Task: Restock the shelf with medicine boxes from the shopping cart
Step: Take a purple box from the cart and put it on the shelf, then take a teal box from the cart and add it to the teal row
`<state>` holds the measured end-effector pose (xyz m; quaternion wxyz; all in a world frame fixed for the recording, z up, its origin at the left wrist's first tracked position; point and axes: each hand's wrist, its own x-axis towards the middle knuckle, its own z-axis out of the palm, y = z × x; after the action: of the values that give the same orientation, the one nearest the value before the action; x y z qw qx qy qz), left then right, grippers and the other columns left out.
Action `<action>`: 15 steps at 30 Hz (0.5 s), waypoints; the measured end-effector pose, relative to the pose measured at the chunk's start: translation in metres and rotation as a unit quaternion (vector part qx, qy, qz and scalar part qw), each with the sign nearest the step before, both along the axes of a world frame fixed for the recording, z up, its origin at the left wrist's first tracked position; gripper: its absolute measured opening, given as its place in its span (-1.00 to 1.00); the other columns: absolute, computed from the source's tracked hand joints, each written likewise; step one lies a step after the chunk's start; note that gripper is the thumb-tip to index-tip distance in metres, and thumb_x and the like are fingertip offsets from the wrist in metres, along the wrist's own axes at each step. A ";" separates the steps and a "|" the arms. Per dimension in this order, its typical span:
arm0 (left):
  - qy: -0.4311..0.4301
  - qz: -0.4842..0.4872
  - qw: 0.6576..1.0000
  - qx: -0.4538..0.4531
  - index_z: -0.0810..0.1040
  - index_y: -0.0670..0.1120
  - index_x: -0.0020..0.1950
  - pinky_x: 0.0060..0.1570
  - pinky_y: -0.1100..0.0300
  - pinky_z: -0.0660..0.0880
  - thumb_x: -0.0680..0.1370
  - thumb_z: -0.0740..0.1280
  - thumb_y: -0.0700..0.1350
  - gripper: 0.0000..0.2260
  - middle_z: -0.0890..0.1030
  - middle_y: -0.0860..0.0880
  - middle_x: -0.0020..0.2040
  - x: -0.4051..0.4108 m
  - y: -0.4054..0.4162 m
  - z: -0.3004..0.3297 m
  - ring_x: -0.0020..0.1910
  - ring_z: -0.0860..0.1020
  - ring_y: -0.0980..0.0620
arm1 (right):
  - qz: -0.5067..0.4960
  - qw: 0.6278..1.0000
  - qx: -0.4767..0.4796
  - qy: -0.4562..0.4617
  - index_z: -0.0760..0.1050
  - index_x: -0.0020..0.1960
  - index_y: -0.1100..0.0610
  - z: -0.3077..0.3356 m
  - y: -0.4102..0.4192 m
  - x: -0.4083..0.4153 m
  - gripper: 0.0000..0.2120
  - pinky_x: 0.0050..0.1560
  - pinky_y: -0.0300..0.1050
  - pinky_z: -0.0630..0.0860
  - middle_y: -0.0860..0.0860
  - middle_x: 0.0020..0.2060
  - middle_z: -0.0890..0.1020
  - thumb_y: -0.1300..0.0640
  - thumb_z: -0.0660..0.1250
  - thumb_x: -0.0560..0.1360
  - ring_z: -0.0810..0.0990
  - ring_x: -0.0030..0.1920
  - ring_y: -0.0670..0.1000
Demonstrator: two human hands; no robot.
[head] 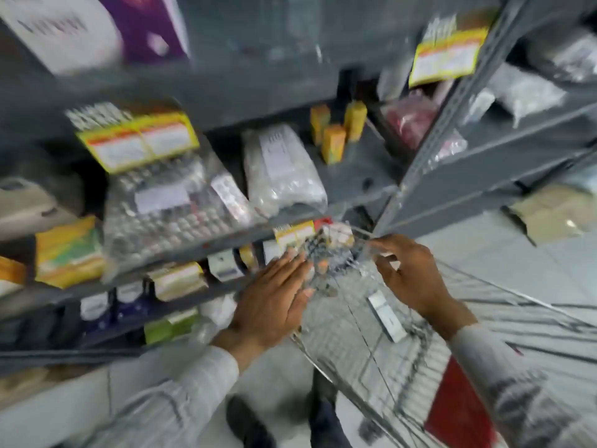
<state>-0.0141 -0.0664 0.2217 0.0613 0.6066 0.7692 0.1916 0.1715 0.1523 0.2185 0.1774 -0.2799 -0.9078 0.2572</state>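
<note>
Shelf [206,88] left, cart [403,334] right w/ 1 box [386,313] inside

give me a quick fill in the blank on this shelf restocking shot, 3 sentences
1. Both hands, left hand and right hand, hold a clear plastic packet with a ____ label at its top.
2. The white box lies inside the wire ____.
3. The three small orange boxes stand ____ on the grey shelf.

Missing words: yellow; shopping cart; upright
</note>
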 end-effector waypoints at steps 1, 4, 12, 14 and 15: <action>-0.015 -0.011 0.999 -0.051 0.48 -0.15 0.50 0.59 0.01 0.23 0.65 0.31 -0.02 -0.57 0.46 -0.11 0.54 0.013 0.003 -0.019 0.58 0.36 -0.09 | -0.026 0.998 -0.042 -0.034 0.68 0.20 0.13 -0.028 0.004 0.018 -0.72 0.06 0.17 0.67 0.13 0.08 0.73 0.30 0.43 0.51 0.73 0.03 0.20; -0.059 -0.023 0.982 -0.176 0.30 -0.09 0.62 0.60 0.20 -0.15 0.70 0.15 0.10 -0.48 0.26 -0.05 0.66 0.046 0.010 -0.073 0.67 0.12 0.01 | -0.081 0.975 -0.135 -0.154 0.66 0.24 0.17 -0.104 0.010 0.063 -0.68 0.15 0.13 0.63 0.17 0.14 0.72 0.30 0.44 0.50 0.72 0.10 0.23; -0.048 -0.005 0.959 -0.279 0.36 -0.03 0.59 0.57 0.05 0.19 0.61 0.08 0.32 -0.35 0.38 -0.03 0.60 0.072 0.007 -0.151 0.63 0.25 -0.01 | -0.105 0.884 -0.227 -0.395 0.40 0.43 0.27 -0.266 0.007 0.113 -0.48 0.26 0.08 0.50 0.32 0.29 0.56 0.12 0.41 0.53 0.56 0.29 0.30; -0.053 -0.001 0.962 -0.267 0.43 -0.02 0.55 0.52 0.03 0.31 0.60 0.05 0.34 -0.34 0.47 -0.03 0.54 0.072 0.005 -0.152 0.59 0.34 0.00 | -0.138 0.881 -0.243 -0.381 0.33 0.46 0.27 -0.294 0.005 0.111 -0.43 0.23 0.10 0.51 0.32 0.29 0.53 0.10 0.41 0.54 0.54 0.27 0.30; -0.057 -0.003 0.963 -0.263 0.45 -0.02 0.53 0.51 0.01 0.36 0.59 0.06 0.33 -0.35 0.50 -0.03 0.52 0.071 0.006 -0.153 0.58 0.35 0.00 | -0.156 0.884 -0.247 -0.364 0.28 0.49 0.26 -0.306 0.004 0.109 -0.39 0.23 0.11 0.51 0.32 0.30 0.50 0.11 0.42 0.54 0.53 0.26 0.31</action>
<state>0.0573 -0.0606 0.0689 0.2634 0.5596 0.7856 0.0163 0.2807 0.1561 -0.0880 -0.2027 -0.5265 -0.7604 0.3217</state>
